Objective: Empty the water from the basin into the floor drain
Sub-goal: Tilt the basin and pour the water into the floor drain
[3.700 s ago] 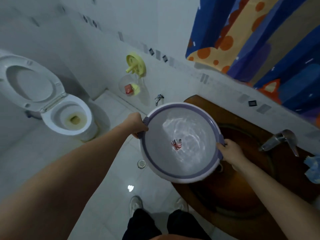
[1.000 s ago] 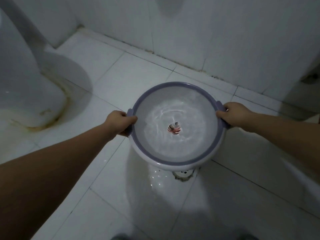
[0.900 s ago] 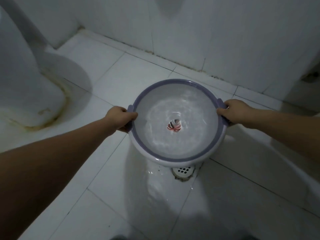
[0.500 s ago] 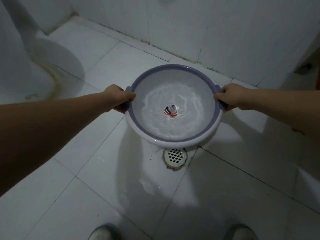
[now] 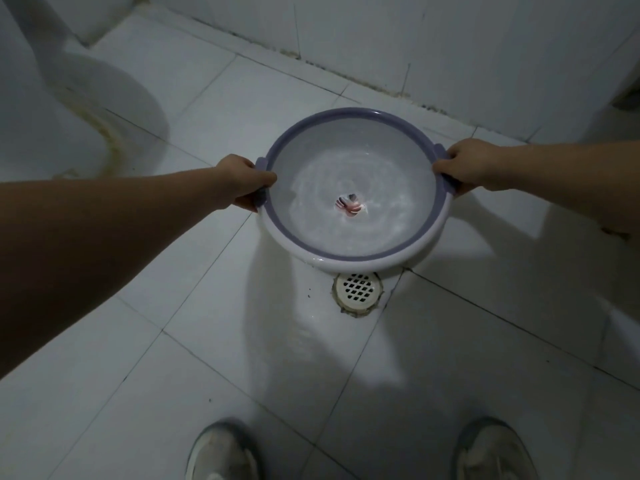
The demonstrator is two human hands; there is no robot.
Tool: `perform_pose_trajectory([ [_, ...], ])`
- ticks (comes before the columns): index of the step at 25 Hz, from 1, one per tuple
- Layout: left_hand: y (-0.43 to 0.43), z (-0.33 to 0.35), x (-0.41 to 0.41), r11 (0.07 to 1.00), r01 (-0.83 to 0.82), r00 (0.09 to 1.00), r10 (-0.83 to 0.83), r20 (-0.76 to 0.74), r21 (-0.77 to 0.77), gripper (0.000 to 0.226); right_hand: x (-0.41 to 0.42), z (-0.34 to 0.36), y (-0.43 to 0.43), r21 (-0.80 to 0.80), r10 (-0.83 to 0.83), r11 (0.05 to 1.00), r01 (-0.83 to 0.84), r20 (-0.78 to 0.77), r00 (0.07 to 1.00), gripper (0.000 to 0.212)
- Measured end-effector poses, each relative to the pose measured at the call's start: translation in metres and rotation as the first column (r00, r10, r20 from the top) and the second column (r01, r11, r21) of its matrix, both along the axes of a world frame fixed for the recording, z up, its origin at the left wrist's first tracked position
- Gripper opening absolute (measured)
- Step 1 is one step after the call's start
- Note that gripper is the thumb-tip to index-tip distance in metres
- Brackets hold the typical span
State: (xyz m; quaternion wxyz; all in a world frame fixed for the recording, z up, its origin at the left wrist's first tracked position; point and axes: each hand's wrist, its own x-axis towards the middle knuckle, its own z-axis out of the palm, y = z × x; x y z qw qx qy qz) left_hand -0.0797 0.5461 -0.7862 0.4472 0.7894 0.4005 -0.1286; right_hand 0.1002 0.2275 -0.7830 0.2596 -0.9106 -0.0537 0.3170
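Observation:
A round white basin [image 5: 349, 252] with a purple rim hangs low over the tiled floor, rippling water inside and a small red-striped mark at its centre. My left hand [image 5: 242, 181] grips its left handle and my right hand [image 5: 467, 164] grips the right handle. The round white floor drain [image 5: 358, 291] with a grated cover lies just in front of the basin's near edge, fully in sight. The floor around the drain is wet.
The toilet base [image 5: 69, 109] stands at the left, with a stained ring on the floor. A tiled wall [image 5: 381, 36] runs behind the basin. My two shoes [image 5: 221, 452] [image 5: 491, 448] stand on the white tiles at the bottom.
The basin came from the sink counter down to the floor. Over the last second it moved away from me, uncovering the drain, and my shoes came into view.

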Motion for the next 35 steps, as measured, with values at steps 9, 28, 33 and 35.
perform_pose_trajectory([
  [9,0.001,0.001,0.005,1.0,0.006,1.0,-0.006,0.004,0.022,0.029,0.009,-0.001,0.006,0.014,-0.011,1.0,0.01,0.052,0.999,0.03],
  [28,-0.006,0.006,0.005,0.999,0.031,0.999,-0.031,-0.008,0.041,0.038,0.006,-0.001,-0.001,-0.023,-0.004,1.0,0.007,0.109,0.994,0.026],
  [33,-0.008,0.009,0.004,0.999,0.026,1.0,-0.026,0.004,0.032,0.037,0.006,0.0,-0.002,-0.005,-0.003,1.0,0.004,0.101,0.995,0.033],
  [35,-0.008,0.011,0.004,0.999,0.029,1.0,-0.029,0.004,0.044,0.037,0.006,0.001,-0.002,-0.008,-0.004,1.0,0.005,0.1,0.995,0.035],
])
